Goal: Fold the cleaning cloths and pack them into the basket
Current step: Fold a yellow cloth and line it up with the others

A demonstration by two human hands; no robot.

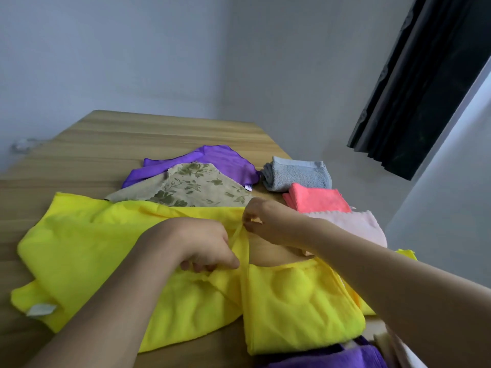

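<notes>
Yellow cloth (79, 251) sprawls on counter (106, 139), both hands pinching 1 edge: left hand (204, 248), right hand (263, 219). Pull edge taut, match corners before creasing. Basket not visible.

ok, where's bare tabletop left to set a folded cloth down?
Free: the wooden table behind the purple cloth, to the far edge, and the left strip beside the yellow cloth. Crowded: the right edge, where the grey towel, coral cloth and pink cloth sit.
</notes>
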